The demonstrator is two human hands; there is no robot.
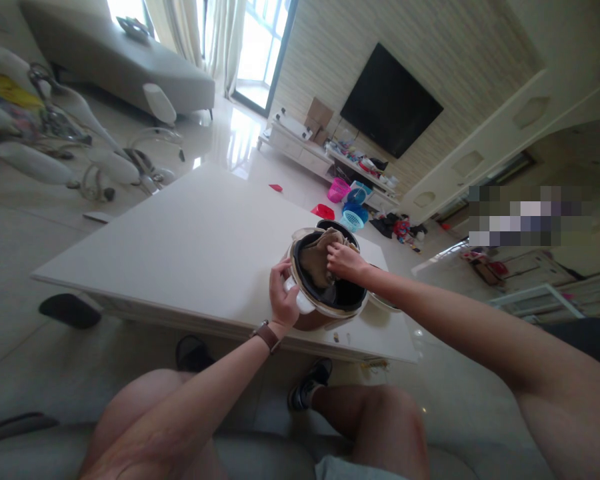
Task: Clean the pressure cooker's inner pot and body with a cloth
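A cooker, looking like an electric rice or pressure cooker with a dark inside and brown outer wall, stands lidless on the white table. My left hand, below a brown-strapped watch, is closed around the white handle on its near left side. Inside the cooker's mouth my right hand grips a brownish cloth, bunched at the top and spread against the inner wall. A dark round vessel sits just behind, partly hidden. Under my right forearm shows a pale round rim.
Small bits lie near the table's front edge. Beyond it, a pink basket, blue baskets and a red container are on the floor. A TV hangs above a cluttered low cabinet. White chairs stand left.
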